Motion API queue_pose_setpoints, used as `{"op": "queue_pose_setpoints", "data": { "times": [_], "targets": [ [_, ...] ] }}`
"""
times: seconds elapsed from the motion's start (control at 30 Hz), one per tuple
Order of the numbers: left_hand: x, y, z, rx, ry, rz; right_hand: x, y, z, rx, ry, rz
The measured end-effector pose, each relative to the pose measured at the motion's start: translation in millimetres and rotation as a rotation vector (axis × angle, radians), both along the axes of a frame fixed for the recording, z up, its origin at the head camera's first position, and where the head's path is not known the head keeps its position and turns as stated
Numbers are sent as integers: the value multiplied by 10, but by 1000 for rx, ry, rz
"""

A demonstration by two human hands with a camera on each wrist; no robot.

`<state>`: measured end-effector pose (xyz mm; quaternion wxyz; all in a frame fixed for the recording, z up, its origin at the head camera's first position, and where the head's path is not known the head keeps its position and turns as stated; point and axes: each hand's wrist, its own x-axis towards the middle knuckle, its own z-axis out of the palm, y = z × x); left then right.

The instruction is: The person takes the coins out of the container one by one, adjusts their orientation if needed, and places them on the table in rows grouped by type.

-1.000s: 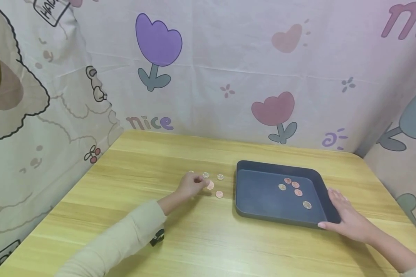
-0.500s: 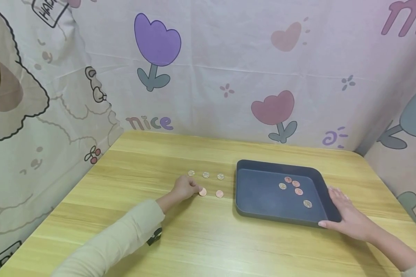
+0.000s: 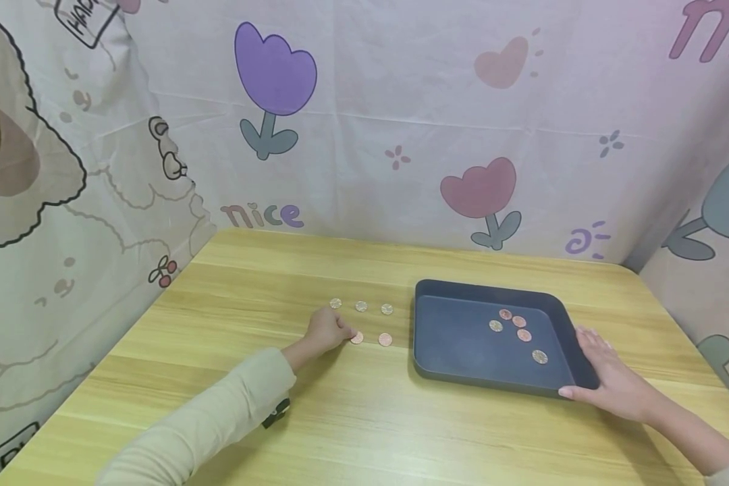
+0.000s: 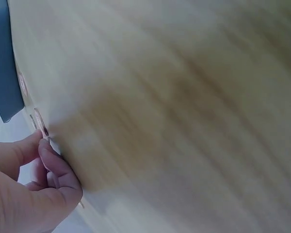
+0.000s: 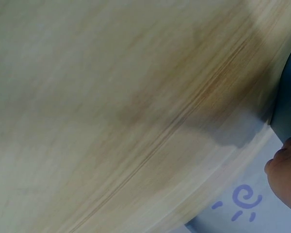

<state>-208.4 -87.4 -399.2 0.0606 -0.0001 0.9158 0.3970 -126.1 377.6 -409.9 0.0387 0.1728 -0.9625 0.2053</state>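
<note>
In the head view my left hand (image 3: 328,331) is low over the table, its thumb and forefinger pinching the edge of a copper coin (image 3: 357,337). The left wrist view shows the same coin (image 4: 40,121) at the fingertips, seen almost edge-on. To its right lies another copper coin (image 3: 385,339). Behind these is a row of three pale gold coins, with one gold coin (image 3: 361,306) in the middle. My right hand (image 3: 613,385) rests at the right front corner of a dark baking tray (image 3: 455,351), fingers extended along the side wall and thumb at the front edge.
Inside the tray lie several coins, both copper and gold, among them a gold coin (image 3: 539,357) near the front. The wooden table (image 3: 364,432) backs onto a printed cloth (image 3: 370,81). A black strap (image 3: 276,412) shows under the left sleeve.
My left hand has brought the copper coin toward me and left, down to the table beside the other copper coin. The right hand and the tray have stayed put.
</note>
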Motion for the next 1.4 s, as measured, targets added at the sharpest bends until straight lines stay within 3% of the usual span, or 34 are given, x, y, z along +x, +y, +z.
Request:
{"op": "queue_pose_setpoints", "data": {
  "times": [0.13,0.37,0.53,0.77,1.0,1.4],
  "targets": [
    [1,13,11,21,14,-4,-5,2,5,8,24,8],
    [-5,130,77,131,181,-59,-12,5,16,6,11,6],
    [-20,339,162,207,251,-108,-21,20,16,14,7,4],
    [-44,704,240,288,264,-158,-20,19,20,10,6,5],
    [-44,1053,267,354,268,-164,-18,8,23,4,14,9],
    [-34,1509,249,359,306,-142,-12,4,22,4,24,10]
  ]
}}
